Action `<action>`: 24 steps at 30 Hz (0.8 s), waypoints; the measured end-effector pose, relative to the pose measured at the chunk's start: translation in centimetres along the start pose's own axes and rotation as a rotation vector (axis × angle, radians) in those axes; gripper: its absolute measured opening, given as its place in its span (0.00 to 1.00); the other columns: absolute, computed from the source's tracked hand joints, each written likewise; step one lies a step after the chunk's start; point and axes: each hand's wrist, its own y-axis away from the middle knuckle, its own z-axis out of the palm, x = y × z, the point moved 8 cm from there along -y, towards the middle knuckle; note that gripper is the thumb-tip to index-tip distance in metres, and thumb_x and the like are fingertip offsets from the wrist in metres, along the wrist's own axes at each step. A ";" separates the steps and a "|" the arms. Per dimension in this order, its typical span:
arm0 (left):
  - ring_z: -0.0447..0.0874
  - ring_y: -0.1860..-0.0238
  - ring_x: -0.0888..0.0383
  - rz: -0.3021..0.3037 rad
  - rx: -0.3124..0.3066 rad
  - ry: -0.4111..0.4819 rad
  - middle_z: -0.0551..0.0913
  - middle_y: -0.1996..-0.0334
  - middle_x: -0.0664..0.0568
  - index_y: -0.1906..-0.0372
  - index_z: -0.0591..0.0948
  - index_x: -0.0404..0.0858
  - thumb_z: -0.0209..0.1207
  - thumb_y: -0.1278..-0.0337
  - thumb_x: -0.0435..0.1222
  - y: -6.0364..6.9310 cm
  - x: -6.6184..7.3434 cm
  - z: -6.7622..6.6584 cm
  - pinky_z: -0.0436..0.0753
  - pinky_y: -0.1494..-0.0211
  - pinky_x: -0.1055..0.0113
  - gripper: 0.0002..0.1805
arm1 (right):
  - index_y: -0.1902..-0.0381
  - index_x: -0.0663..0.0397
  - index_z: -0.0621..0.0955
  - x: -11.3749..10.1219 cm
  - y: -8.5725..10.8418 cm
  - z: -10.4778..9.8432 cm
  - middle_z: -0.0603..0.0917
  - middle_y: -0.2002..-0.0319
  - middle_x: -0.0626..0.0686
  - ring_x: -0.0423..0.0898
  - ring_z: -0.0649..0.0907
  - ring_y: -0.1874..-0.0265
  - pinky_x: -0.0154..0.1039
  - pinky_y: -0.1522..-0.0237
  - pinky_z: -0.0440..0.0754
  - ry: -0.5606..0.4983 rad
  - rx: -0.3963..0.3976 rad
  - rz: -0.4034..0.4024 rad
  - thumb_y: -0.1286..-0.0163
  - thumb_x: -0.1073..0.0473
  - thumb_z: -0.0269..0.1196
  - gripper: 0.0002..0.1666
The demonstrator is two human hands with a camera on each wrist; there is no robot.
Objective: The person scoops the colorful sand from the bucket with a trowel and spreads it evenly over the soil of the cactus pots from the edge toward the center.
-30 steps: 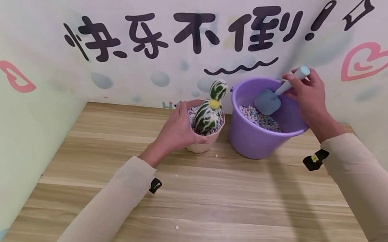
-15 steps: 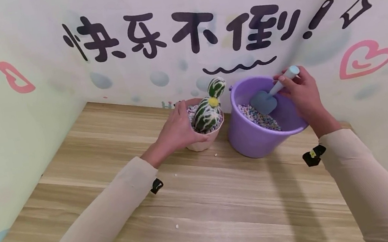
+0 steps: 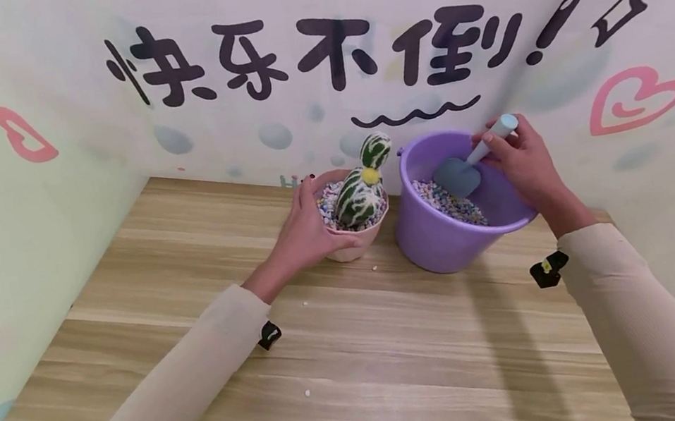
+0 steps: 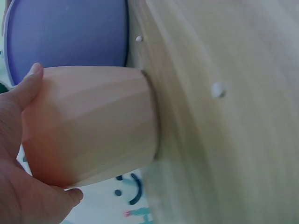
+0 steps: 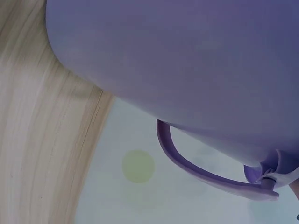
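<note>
You steady a pot with your left hand (image 3: 305, 232) and hold a scoop (image 3: 460, 177) in your right hand (image 3: 529, 167).
Your left thumb and fingers spread wide around opposite sides of the pink pot (image 3: 355, 245), just above the head view's centre, with a striped cactus (image 3: 358, 198) standing among beads; your right fingers and thumb close around the scoop's handle, its blue blade tilted inside the purple bucket (image 3: 441, 243), right of centre, near small pale beads (image 3: 447, 203).
</note>
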 end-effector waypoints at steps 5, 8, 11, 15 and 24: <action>0.51 0.26 0.42 -0.086 0.010 0.088 0.48 0.24 0.39 0.23 0.37 0.40 0.81 0.76 0.52 0.4 -1.1 0.2 0.59 0.27 0.48 0.79 | 0.50 0.45 0.68 -0.2 -0.1 0.2 0.81 0.57 0.48 0.43 0.80 0.51 0.37 0.41 0.77 0.044 -0.014 -0.021 0.26 0.54 0.55 0.11; 0.54 0.27 0.42 -0.108 0.015 0.101 0.51 0.25 0.39 0.23 0.38 0.41 0.81 0.76 0.53 0.5 -1.4 0.2 0.60 0.27 0.48 0.78 | 0.52 0.45 0.66 -0.4 -0.2 0.3 0.81 0.59 0.46 0.41 0.80 0.54 0.27 0.51 0.80 0.120 -0.021 -0.038 0.25 0.54 0.53 0.08; 0.55 0.27 0.44 -0.103 0.016 0.102 0.51 0.25 0.40 0.23 0.39 0.41 0.81 0.76 0.54 0.5 -1.4 0.2 0.61 0.27 0.49 0.77 | 0.51 0.44 0.65 -0.4 0.0 0.4 0.81 0.58 0.46 0.39 0.80 0.55 0.24 0.55 0.80 0.215 -0.024 -0.039 0.24 0.53 0.50 0.08; 0.56 0.28 0.46 -0.104 0.011 0.095 0.52 0.26 0.41 0.23 0.40 0.42 0.80 0.76 0.55 0.5 -1.4 0.2 0.63 0.28 0.50 0.76 | 0.48 0.51 0.64 -0.4 0.2 0.5 0.80 0.57 0.47 0.39 0.80 0.55 0.25 0.55 0.80 0.276 -0.029 -0.041 0.23 0.52 0.49 0.13; 0.58 0.29 0.46 -0.109 0.002 0.089 0.54 0.27 0.41 0.24 0.41 0.44 0.80 0.75 0.54 0.6 -1.5 0.5 0.63 0.29 0.49 0.75 | 0.45 0.56 0.63 -0.3 0.3 0.6 0.81 0.56 0.50 0.41 0.80 0.55 0.27 0.54 0.80 0.327 -0.045 -0.045 0.23 0.51 0.47 0.17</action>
